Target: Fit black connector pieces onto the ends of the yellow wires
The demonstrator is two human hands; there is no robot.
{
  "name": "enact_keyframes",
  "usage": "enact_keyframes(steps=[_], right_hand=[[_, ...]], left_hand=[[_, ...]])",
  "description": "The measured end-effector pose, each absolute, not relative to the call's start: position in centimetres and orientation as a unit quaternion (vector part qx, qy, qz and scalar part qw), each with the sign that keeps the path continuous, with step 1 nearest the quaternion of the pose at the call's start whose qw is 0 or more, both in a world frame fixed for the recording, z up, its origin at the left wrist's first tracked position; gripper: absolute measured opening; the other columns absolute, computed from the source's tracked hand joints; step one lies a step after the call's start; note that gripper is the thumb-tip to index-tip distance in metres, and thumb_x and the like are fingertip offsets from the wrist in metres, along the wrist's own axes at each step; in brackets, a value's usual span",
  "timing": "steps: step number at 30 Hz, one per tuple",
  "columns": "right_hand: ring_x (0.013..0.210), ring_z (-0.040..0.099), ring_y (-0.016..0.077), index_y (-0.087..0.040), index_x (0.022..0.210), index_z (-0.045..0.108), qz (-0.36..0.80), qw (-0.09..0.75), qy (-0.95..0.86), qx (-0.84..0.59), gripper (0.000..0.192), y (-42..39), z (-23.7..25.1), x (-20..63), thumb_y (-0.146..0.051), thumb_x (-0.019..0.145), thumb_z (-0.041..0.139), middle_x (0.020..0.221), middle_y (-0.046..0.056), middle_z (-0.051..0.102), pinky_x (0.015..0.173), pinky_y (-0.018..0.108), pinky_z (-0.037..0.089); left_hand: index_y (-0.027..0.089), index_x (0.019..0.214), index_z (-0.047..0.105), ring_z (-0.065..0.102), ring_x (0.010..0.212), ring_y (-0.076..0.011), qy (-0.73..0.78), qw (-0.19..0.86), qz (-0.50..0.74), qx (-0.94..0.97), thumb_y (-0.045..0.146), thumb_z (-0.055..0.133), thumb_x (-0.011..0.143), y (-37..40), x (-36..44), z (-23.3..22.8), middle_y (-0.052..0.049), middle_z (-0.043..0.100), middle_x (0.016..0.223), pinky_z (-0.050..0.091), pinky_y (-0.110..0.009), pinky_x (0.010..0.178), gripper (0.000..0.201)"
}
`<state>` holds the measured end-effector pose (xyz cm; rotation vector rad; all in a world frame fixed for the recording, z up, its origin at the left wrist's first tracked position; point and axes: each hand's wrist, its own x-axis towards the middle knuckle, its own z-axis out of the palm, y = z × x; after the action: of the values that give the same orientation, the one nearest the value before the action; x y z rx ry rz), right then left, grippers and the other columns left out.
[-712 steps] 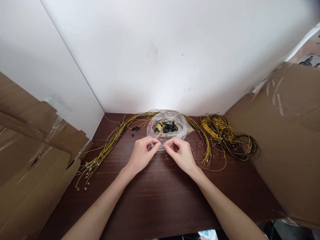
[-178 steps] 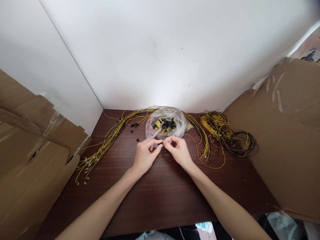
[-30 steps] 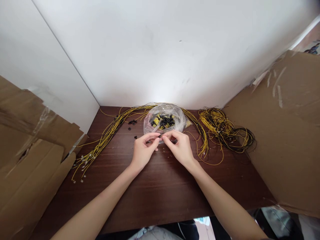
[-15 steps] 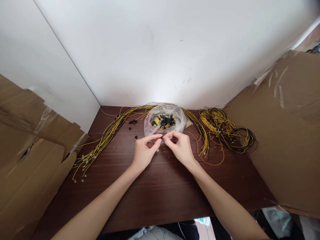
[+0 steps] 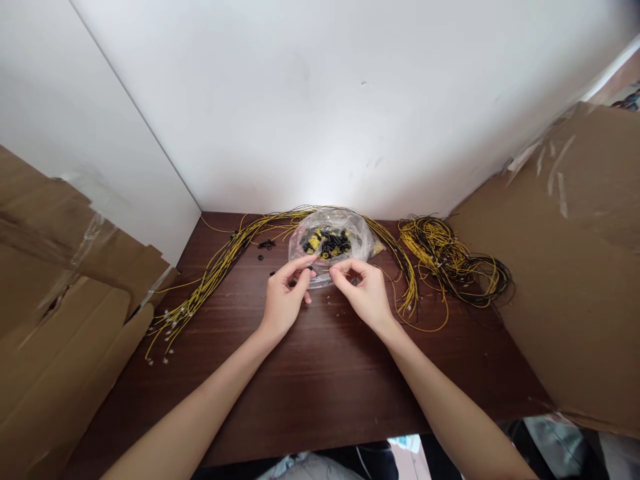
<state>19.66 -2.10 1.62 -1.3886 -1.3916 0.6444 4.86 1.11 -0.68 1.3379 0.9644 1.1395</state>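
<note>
1. A small black part (image 5: pixel 311 268) sits gripped between thumb and fingers of my left hand (image 5: pixel 284 293), low over the bag's near edge.
2. My right hand (image 5: pixel 365 291) pinches a thin wire (image 5: pixel 325 271), with a narrow gap between my two hands.
3. Just beyond my fingers, the clear plastic bag (image 5: pixel 361 247) holds black and yellow pieces (image 5: pixel 327 241).
4. Left of it, loose black pieces (image 5: pixel 267 245) lie on my brown table (image 5: pixel 310 387).
5. A wire bundle (image 5: pixel 223 267) arcs behind the bag; a tangled coil (image 5: pixel 434 247) lies to the right.

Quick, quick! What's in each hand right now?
Left hand: closed, pinching a small black piece between thumb and fingers.
Right hand: closed, fingertips pinching a thin wire.
</note>
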Motion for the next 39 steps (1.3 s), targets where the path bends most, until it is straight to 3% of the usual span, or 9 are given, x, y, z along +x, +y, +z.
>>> enact_keyframes(steps=[10,22,39], right_hand=[[0.056,0.056,0.0126,-0.016,0.075,0.066,0.404,0.534,-0.510,-0.540,0.021,-1.82,1.30,19.51,-0.037,0.073,0.065,0.069,0.002,0.065,0.055,0.025,0.048],[0.056,0.057,0.0125,-0.016,0.075,0.066,0.416,0.545,-0.487,-0.541,0.023,-1.75,1.22,19.36,-0.038,0.070,0.067,0.067,0.002,0.065,0.055,0.026,0.049],[0.057,0.057,0.0127,-0.016,0.077,0.066,0.416,0.542,-0.498,-0.534,0.022,-1.79,0.84,19.17,-0.037,0.072,0.066,0.070,0.003,0.066,0.055,0.026,0.049]], left_hand=[[0.016,0.088,0.068,0.049,0.040,-0.0024,0.376,0.542,0.478,0.580,0.028,0.064,0.077,1.14,4.70,-0.29,-0.004,0.064,0.089,0.038,-0.017,0.038,0.017],[0.017,0.090,0.069,0.047,0.039,-0.0017,0.379,0.473,0.492,0.625,0.028,0.061,0.080,1.00,4.55,-0.44,-0.003,0.061,0.084,0.038,-0.016,0.037,0.017],[0.017,0.086,0.070,0.046,0.039,-0.0031,0.399,0.467,0.482,0.625,0.029,0.062,0.078,0.77,4.61,-0.33,-0.002,0.065,0.079,0.038,-0.017,0.037,0.016]])
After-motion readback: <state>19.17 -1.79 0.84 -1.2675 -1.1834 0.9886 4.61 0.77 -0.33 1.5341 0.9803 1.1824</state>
